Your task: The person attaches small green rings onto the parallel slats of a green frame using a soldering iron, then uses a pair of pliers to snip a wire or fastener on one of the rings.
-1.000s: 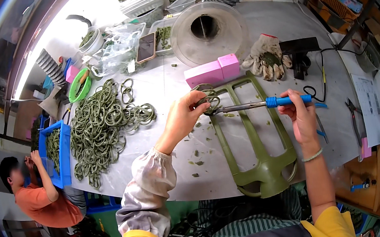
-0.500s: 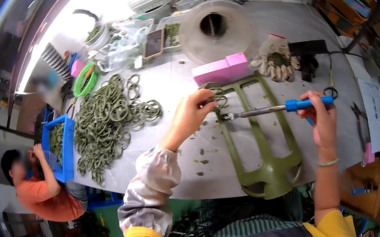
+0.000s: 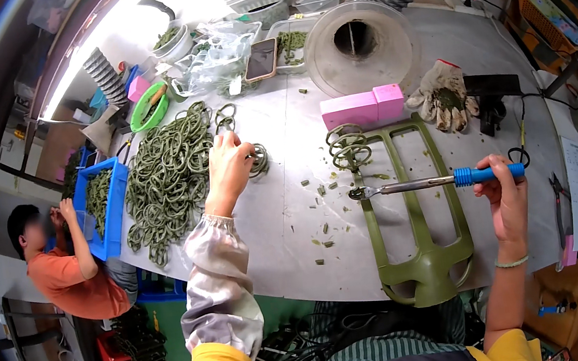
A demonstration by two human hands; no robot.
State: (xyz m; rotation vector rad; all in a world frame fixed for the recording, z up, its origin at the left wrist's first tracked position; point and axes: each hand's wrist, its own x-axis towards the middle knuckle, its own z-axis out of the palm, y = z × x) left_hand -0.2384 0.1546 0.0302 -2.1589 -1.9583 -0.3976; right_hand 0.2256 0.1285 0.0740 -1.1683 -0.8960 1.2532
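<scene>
though partly hidden, green rings (image 3: pixel 167 173) behind the left hand (image 3: pixel 230 165)

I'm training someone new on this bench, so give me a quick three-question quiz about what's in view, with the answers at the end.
1. Which of the camera wearer's hands grips the blue-handled metal tool?
2. True or false: the smartphone lies to the left of the soiled work glove.
3. Multiple choice: the wearer's left hand is nearest to
A) the pliers
B) the pile of green rings
C) the pink blocks

Key: 1. the right hand; 2. true; 3. B
</scene>
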